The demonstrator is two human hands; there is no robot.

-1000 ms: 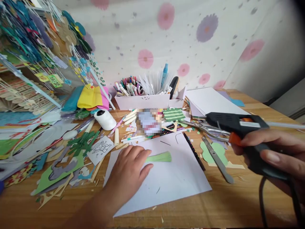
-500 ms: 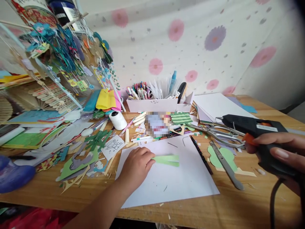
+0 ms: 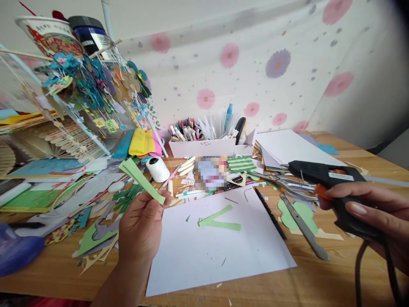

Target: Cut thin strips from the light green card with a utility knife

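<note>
My left hand [image 3: 142,224] pinches a light green paper strip [image 3: 142,181] above the left edge of the white sheet [image 3: 188,264]; the strip looks doubled at its upper end. On the sheet, more green strips [image 3: 220,226] form a sideways V. At the right, my right hand [image 3: 367,213] grips a black hot glue gun [image 3: 343,187], with fingers by its orange trigger and the nozzle pointing left. Its cable hangs down. Below the gun, a metal blade-like tool [image 3: 303,226] rests across a green scalloped paper shape [image 3: 295,213].
Large scissors [image 3: 287,183] and a dark pencil [image 3: 270,213] lie right of the sheet. Behind stand a white thread cone [image 3: 158,169] and a pen box [image 3: 203,148]. Paper scraps [image 3: 96,238] crowd the left, under a rack of hanging paper ornaments [image 3: 92,85].
My left hand has moved left and up off the sheet with a green strip, leaving the V-shaped strips behind. The glue gun appears slightly lower and further left in view.
</note>
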